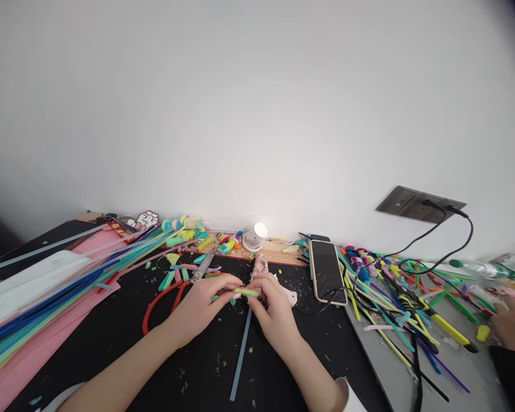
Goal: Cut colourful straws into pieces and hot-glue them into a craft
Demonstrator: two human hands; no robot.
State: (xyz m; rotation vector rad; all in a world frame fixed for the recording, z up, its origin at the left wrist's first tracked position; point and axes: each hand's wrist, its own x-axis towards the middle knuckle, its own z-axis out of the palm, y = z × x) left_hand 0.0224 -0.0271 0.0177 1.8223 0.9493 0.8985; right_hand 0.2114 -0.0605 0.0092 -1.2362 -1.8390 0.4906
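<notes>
My left hand (203, 303) and my right hand (272, 309) meet over the black mat (124, 343), both pinched on a short yellow-green straw piece (246, 292) held level between them. A long pale blue straw (241, 355) lies on the mat under my hands, running toward me. Red-handled scissors (171, 294) rest just left of my left hand. A small pink speckled piece (260, 264) stands just beyond my fingers.
A thick sheaf of long coloured straws (68, 286) lies at left over pink sheets. A phone (327, 270) with a cable lies right of my hands. More straws (395, 309) cover the grey surface at right, where another person's hand (512, 323) rests. A wall socket (418, 203) holds black cables.
</notes>
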